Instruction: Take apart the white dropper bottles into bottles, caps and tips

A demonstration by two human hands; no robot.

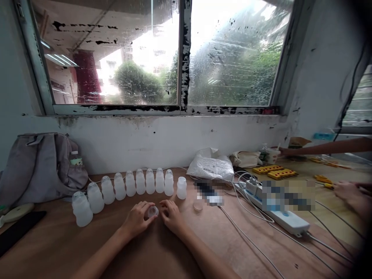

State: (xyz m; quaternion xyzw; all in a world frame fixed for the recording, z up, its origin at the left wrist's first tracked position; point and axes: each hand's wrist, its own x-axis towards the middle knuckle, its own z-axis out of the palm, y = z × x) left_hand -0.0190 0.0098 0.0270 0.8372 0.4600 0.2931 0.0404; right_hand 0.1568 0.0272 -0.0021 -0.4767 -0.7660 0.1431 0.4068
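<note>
My left hand (138,217) closes its thumb and fingers around a small clear cap (152,211), low over the table. Just to its right, my right hand (172,217) rests with loosely bent, parted fingers and nothing visible in it. Beyond both hands, several frosted bottles with clear domed caps (120,186) stand upright in a curved row. At the row's right end, a frosted bottle (181,188) without a tall dome stands slightly apart. A round, pale, translucent piece (198,205) lies flat right of my right hand.
A grey backpack (43,166) leans at the left by a black flat object (20,232). To the right are a silvery bag (211,166), a white power strip (286,219) with cables, and yellow pieces (281,174). Another person's arm (328,147) and hand (348,192) reach in from the right.
</note>
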